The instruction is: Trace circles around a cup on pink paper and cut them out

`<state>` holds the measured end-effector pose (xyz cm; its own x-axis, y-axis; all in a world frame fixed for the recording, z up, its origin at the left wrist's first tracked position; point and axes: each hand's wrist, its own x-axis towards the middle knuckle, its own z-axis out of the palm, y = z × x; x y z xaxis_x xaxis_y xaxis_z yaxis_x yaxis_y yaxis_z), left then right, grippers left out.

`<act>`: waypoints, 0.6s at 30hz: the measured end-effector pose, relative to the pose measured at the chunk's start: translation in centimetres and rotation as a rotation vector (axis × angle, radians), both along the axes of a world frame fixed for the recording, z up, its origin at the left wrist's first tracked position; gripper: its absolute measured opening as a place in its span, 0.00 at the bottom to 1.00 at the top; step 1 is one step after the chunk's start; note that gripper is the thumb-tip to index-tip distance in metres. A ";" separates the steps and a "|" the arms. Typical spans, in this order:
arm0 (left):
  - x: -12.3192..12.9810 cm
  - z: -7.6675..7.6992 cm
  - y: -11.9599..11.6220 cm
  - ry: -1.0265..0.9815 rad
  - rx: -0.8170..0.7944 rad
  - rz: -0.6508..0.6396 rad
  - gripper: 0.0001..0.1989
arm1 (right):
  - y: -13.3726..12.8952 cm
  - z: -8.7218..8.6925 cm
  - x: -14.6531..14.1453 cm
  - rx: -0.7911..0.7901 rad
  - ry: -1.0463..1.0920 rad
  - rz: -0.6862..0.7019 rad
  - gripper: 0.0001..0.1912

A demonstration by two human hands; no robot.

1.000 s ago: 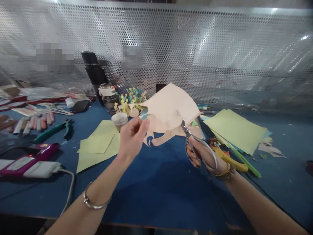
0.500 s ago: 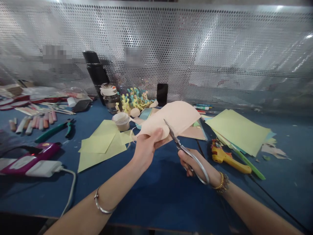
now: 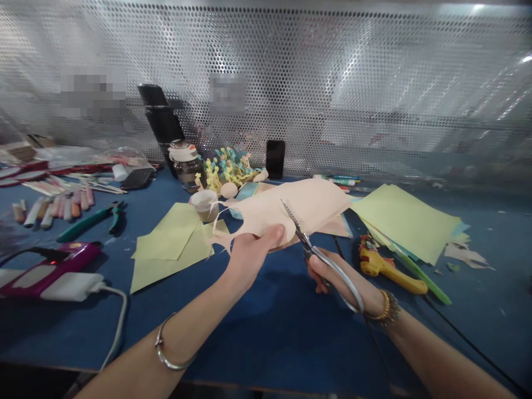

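Observation:
My left hand pinches a sheet of pale peach paper, thumb on top, above the middle of the table. The paper's left end has curved cut-outs and thin ragged strips. In my right hand is a pair of scissors, fingers wrapped round its large grey handles. The blades point up and left, at the paper's near edge beside my left thumb, one blade lying over the sheet. Part of the lower blade is hidden by the paper.
On the blue table lie yellow-green sheets, pliers, chalk-like sticks and a purple power strip. A tub, a jar and a phone stand behind. Right are more sheets and a yellow-handled tool.
The peach paper has tilted flatter and shifted slightly right, showing more of its ragged left end. Both hands have moved a little to the right with the paper and scissors.

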<state>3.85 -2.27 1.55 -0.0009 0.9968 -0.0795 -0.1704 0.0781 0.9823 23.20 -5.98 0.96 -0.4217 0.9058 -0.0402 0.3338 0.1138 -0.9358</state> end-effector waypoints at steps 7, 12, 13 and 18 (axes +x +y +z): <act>-0.5 0.3 0.1 0.021 0.007 -0.041 0.15 | 0.1 0.6 0.5 0.052 -0.101 0.006 0.25; -0.6 1.2 0.0 0.047 0.023 -0.071 0.17 | 0.1 1.2 0.6 0.071 -0.146 0.013 0.26; -0.7 1.3 0.1 0.081 0.010 -0.057 0.17 | 0.1 1.2 0.7 0.071 -0.149 0.014 0.26; -1.0 1.6 0.1 0.210 -0.017 -0.006 0.19 | 0.0 1.7 0.8 0.066 -0.158 0.023 0.26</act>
